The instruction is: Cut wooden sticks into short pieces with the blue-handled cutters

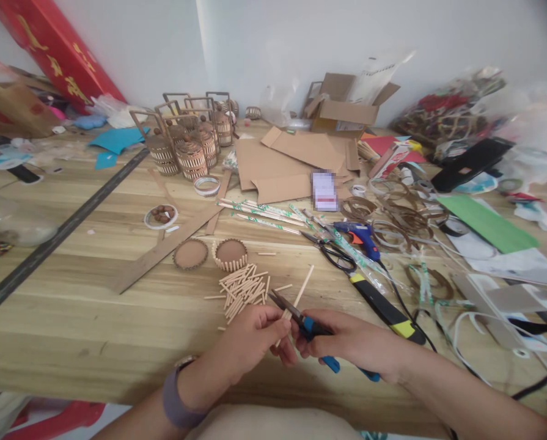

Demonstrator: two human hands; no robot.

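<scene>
My left hand (255, 336) is closed in a pinch around a thin wooden stick (305, 285) and what look like other stick ends beside it. My right hand (351, 339) is wrapped round the blue-and-black handles of a pair of snips (308, 324), whose pointed dark blades lie apart across the stick just above my left fingertips. Just beyond my left hand is a heap of short cut sticks (243, 290). Behind it stands a round base ringed with upright sticks (230, 254), next to a flat round cardboard disc with an edging (190, 253).
Several small lidded baskets with tall handles (190, 160) stand at the back. Long wrapped sticks (264, 214), black scissors (337, 253), a blue glue gun (362, 237) and a black-and-yellow tool (385, 305) lie ahead and right. A phone (324, 190) rests by cardboard sheets (277, 162).
</scene>
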